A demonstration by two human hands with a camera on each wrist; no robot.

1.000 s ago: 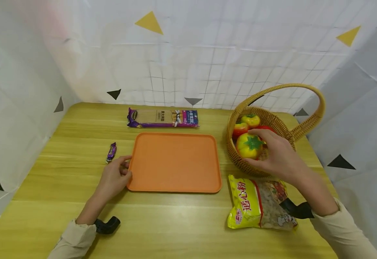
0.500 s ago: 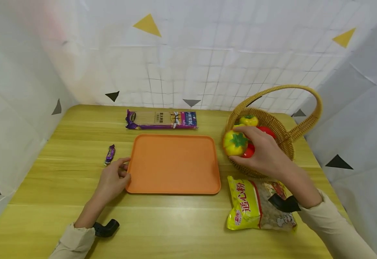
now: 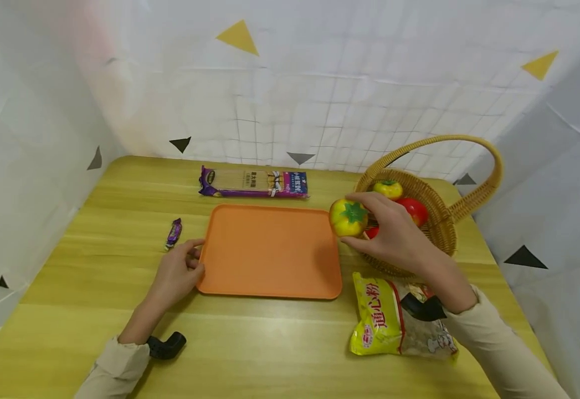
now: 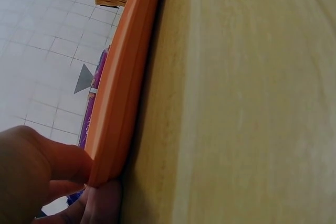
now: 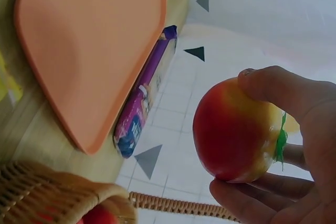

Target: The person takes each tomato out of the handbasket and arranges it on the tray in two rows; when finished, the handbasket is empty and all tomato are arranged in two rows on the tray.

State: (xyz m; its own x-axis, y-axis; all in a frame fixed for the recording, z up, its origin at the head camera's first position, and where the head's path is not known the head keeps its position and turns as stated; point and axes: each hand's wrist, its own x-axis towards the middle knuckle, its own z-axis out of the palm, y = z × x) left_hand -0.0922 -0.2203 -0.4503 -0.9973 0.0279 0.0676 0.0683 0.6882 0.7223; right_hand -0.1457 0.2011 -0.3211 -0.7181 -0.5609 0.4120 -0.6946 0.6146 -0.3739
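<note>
My right hand (image 3: 391,230) grips a yellow-and-red artificial tomato (image 3: 348,218) with a green star-shaped cap. Thumb and fingers hold it by its sides, above the right edge of the orange tray (image 3: 270,252). In the right wrist view, the red underside of the tomato (image 5: 231,135) shows, apart from the tray. At the tray's left edge, my left hand (image 3: 175,271) pinches the rim between thumb and fingers, as the left wrist view also shows. Just right of the tray stands a wicker basket (image 3: 446,238) with more artificial fruit, partly hidden behind my right hand.
Behind the tray lies a purple pack of spaghetti (image 3: 255,183). A small purple-wrapped candy (image 3: 173,233) is left of the tray. In front of the basket, a yellow bag of macaroni (image 3: 379,316) lies under my right forearm. The basket's tall handle (image 3: 494,160) leans right.
My right hand has lifted the tomato out of the basket and carried it left to the tray's right edge. My left hand stays at the tray's rim.
</note>
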